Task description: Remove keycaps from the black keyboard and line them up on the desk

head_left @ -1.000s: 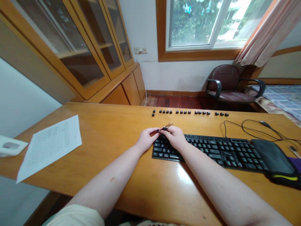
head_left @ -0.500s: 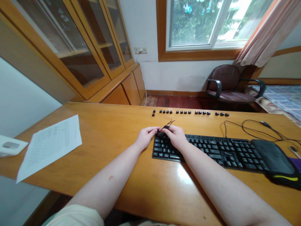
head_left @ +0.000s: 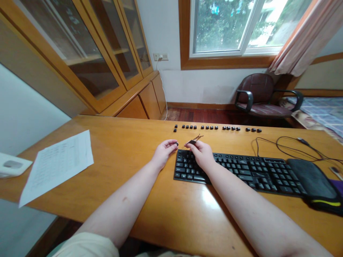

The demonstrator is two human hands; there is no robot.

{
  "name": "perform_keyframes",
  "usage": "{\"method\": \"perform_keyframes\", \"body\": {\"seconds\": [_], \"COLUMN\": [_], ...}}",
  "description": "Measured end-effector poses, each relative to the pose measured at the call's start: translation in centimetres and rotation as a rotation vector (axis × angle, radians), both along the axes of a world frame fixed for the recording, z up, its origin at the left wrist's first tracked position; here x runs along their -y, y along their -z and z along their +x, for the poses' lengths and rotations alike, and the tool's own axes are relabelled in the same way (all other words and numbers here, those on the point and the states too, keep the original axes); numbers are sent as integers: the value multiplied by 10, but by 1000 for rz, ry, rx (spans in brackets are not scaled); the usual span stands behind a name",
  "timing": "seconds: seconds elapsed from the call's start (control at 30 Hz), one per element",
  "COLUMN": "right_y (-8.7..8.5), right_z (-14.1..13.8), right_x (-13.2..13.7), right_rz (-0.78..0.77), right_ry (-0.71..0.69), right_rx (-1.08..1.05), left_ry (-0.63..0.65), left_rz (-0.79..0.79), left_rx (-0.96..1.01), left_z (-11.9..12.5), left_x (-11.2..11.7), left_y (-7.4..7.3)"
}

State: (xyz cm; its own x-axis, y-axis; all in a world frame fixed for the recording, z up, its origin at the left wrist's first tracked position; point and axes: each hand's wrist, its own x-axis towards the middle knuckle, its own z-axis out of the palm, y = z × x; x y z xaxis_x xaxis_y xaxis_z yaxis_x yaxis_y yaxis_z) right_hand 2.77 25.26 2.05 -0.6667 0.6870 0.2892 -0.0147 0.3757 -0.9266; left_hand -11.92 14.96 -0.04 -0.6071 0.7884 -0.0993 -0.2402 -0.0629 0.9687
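Observation:
A small black keycap (head_left: 176, 144) is pinched between the thumb and fingers of my left hand (head_left: 161, 154), just off the upper left corner of the black keyboard (head_left: 235, 171). My right hand (head_left: 203, 153) is closed around a keycap puller (head_left: 192, 142) with a dark handle. Its thin wires stick out towards the upper right, and finer ones seem to show on the left. This hand hovers over the keyboard's left part and hides some of its keys. Along the desk's far edge lies a row of loose keycaps (head_left: 211, 127), set out in small groups.
A black pouch (head_left: 312, 178) with a yellow stripe touches the keyboard's right end. Behind it runs a coiled black cable (head_left: 288, 145). Printed paper (head_left: 60, 162) and a white object (head_left: 13, 165) lie on the left of the wooden desk (head_left: 120, 142).
My left hand has drawn slightly left, away from the keyboard, with the keycap in its fingers. The puller in my right hand has shifted a little to the right, apart from the left hand.

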Motion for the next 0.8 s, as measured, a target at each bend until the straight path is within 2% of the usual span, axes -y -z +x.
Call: {"method": "perform_keyframes", "body": {"seconds": [0.13,0.3,0.43,0.67,0.8], "right_y": [2,3,3,1,0], "right_z": [-1,1,0,1,1], "right_x": [-1,-1,-2,-2,-1], "right_rz": [-35,-26,-43,-51,-63], "right_ry": [58,90,107,114,118], "right_rx": [-25,-39,-73,-70,-64], "left_ry": [-51,76,158,168,119], "left_rz": [-87,-341,-441,-634,-647], "left_rx": [-291,-758,-1101,-1263,-1306], "left_z": [-15,-22,-20,-24,-27], "left_x": [0,3,4,8,2], "left_y": [5,3,-5,-10,-23]}}
